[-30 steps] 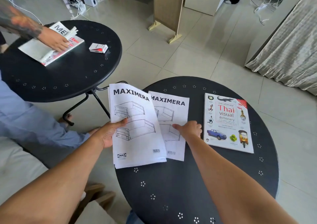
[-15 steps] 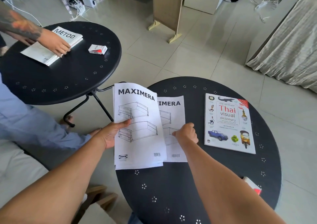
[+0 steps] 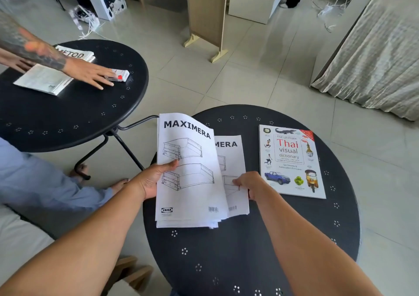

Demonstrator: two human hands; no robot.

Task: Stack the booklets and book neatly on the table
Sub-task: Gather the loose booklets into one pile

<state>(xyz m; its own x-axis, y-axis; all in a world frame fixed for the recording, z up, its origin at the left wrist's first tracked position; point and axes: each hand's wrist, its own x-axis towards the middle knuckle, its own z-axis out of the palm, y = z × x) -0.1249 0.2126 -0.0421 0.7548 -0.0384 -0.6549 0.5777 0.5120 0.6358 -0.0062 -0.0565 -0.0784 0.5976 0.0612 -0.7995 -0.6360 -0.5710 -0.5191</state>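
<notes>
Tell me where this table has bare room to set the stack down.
Free: the near half of the round table, below both booklets; a narrower strip behind the Thai dictionary. Crowded: the middle, where the left booklet overlaps the right booklet.

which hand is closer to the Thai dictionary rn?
Right. The right hand grips the lower booklet just left of the dictionary. The left hand holds the top booklet at its far-left edge.
</notes>
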